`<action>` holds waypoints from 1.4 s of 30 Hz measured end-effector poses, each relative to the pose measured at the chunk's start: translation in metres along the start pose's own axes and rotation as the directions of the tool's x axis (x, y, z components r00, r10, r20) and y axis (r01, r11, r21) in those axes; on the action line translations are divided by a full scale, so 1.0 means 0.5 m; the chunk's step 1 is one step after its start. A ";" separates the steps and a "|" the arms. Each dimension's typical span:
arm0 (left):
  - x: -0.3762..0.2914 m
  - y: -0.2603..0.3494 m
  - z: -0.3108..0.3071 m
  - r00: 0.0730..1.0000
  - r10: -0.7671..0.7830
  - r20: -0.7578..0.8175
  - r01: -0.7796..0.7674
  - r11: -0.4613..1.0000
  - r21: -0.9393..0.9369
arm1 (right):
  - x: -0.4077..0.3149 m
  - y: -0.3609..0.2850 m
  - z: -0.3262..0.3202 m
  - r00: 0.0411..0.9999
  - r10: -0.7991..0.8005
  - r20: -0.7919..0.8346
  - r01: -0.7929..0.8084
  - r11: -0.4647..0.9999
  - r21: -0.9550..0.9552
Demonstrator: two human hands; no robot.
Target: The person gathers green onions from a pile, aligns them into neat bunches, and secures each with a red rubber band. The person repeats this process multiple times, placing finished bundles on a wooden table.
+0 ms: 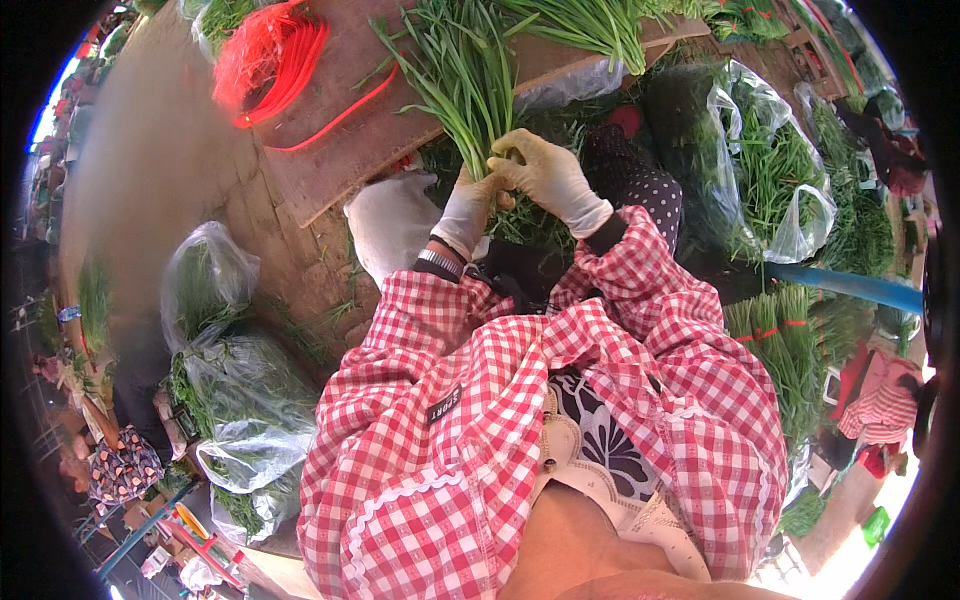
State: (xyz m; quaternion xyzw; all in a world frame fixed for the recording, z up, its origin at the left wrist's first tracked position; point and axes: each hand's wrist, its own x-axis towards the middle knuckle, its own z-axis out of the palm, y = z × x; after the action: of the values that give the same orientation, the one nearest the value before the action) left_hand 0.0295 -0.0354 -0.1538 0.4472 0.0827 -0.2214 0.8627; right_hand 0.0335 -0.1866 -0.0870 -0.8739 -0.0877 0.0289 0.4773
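A bunch of long, flat-leaved green stalks, like garlic chives (472, 82), fans out away from me over the edge of a brown board (360, 127). My left hand (463, 204), in a pale glove and with a metal watch band at the wrist, grips the lower stem ends. From the right, my right hand (551, 178), in a stained white glove, meets it with thumb and fingertips pinched at the stems. The fingers partly hide the stem ends. On the board lie a bundle of red plastic ties (289, 64) and one loose red strip (337, 120).
More green stalks (592, 30) rest on the board's far right. An open plastic bag of greens (780, 165) stands at the right, near a blue bar (847, 285) and red-tied bundles (780, 337). Bagged greens (247, 382) stand at the left. Loose leaves litter the ground below the board.
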 end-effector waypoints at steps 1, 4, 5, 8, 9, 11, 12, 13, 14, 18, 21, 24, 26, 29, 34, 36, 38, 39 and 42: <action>0.001 -0.002 -0.004 1.000 0.000 0.005 0.000 1.000 0.020 | 0.012 0.002 0.008 1.000 -0.025 0.001 0.025 0.998 -0.055; 0.003 -0.008 -0.007 0.999 -0.003 -0.032 0.006 0.993 0.116 | 0.030 0.002 0.021 0.997 -0.028 0.067 0.041 0.981 -0.191; 0.002 -0.008 -0.007 1.000 0.029 -0.013 -0.027 0.993 0.113 | 0.033 0.001 0.023 0.996 -0.035 0.084 0.053 0.974 -0.222; -0.004 -0.005 -0.003 0.999 0.027 -0.025 -0.024 0.990 0.135 | 0.038 0.009 0.017 0.980 0.070 0.185 -0.045 0.990 -0.137; -0.006 -0.001 -0.003 1.000 0.030 0.000 -0.030 0.991 0.129 | 0.038 0.015 0.015 0.973 0.094 0.209 -0.073 0.992 -0.104; -0.012 0.009 -0.003 0.997 -0.008 0.072 0.002 0.996 0.089 | 0.037 0.029 0.011 0.980 0.037 0.196 -0.036 0.999 -0.012; -0.015 0.015 -0.005 0.992 -0.046 0.121 0.039 0.998 0.057 | 0.036 0.036 0.009 0.978 0.019 0.210 -0.028 0.999 0.041; -0.018 0.021 -0.007 0.978 -0.050 0.203 0.051 0.999 0.000 | 0.036 0.043 0.007 0.984 -0.007 0.176 -0.002 0.999 0.052; -0.019 0.026 -0.008 0.962 -0.067 0.264 0.094 0.991 -0.091 | 0.034 0.048 0.007 0.985 -0.028 0.168 0.016 0.997 0.071; -0.015 0.033 -0.006 0.951 -0.158 0.266 0.239 0.922 -0.306 | 0.023 0.049 0.014 0.984 -0.097 0.149 0.074 0.985 0.156; -0.009 0.029 -0.007 0.952 -0.208 0.225 0.275 0.904 -0.327 | 0.006 0.038 0.022 0.991 -0.118 0.065 0.103 0.976 0.193; 0.003 0.019 -0.012 0.950 -0.245 0.193 0.296 0.902 -0.313 | -0.013 0.029 0.022 0.995 -0.101 0.013 0.100 0.991 0.090; 0.010 0.014 -0.018 0.948 -0.274 0.159 0.309 0.911 -0.272 | -0.020 0.024 0.021 0.992 -0.128 0.014 0.127 0.992 0.020; 0.019 0.010 -0.023 0.949 -0.262 0.175 0.296 0.931 -0.212 | -0.035 0.006 0.027 0.969 -0.245 0.037 0.245 0.969 -0.007; 0.015 0.013 -0.006 0.981 -0.181 -0.073 0.166 0.971 -0.171 | -0.103 -0.050 0.032 0.896 -0.410 0.167 0.377 0.904 0.201; 0.012 0.025 -0.004 0.980 -0.193 -0.046 0.179 0.960 -0.214 | -0.144 -0.053 0.014 0.818 -0.344 0.461 0.222 0.928 0.298; 0.011 0.036 -0.006 0.968 -0.248 -0.039 0.238 0.956 -0.169 | -0.158 -0.028 -0.011 0.740 -0.106 0.664 0.033 0.992 0.122; 0.009 0.039 -0.006 0.964 -0.264 -0.044 0.255 0.956 -0.148 | -0.146 -0.006 -0.019 0.786 0.110 0.608 0.006 0.983 -0.185; 0.005 0.037 -0.004 0.970 -0.239 -0.042 0.228 0.958 -0.174 | -0.102 0.060 -0.020 0.888 0.283 0.361 -0.282 0.958 -0.058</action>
State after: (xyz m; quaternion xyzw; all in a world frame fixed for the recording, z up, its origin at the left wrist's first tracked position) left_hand 0.0404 -0.0253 -0.1424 0.3666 0.1803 -0.2997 0.8621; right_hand -0.0115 -0.2199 -0.1085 -0.8573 -0.0470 0.2601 0.4417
